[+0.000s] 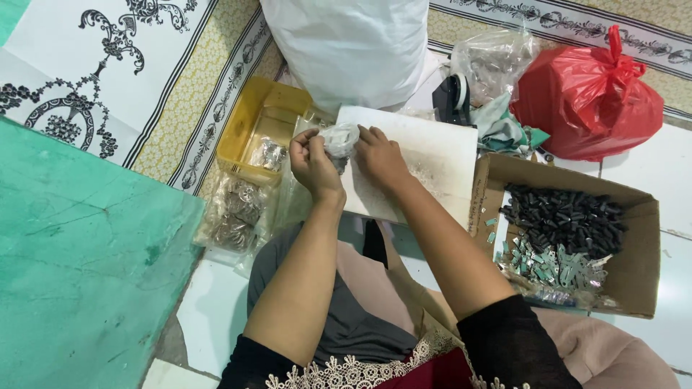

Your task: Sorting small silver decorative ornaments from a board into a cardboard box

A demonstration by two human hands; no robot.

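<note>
1. Both hands pinch a small clear bag above the white board; left hand and right hand have fingers closed on it.
2. Step, likely: closing the filled bag.
3. Next calls for a steady two-handed grip, with the yellow tray just beside.

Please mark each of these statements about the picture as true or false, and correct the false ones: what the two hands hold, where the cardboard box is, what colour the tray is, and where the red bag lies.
1. Both hands, left hand and right hand, hold a small clear plastic bag. True.
2. The cardboard box holds only black parts. False: it holds black parts and pale green-silver metal pieces.
3. The tray beside the left hand is blue. False: it is yellow.
4. A red plastic bag lies beyond the cardboard box. True.
5. The hands work over a white board. True.
</note>
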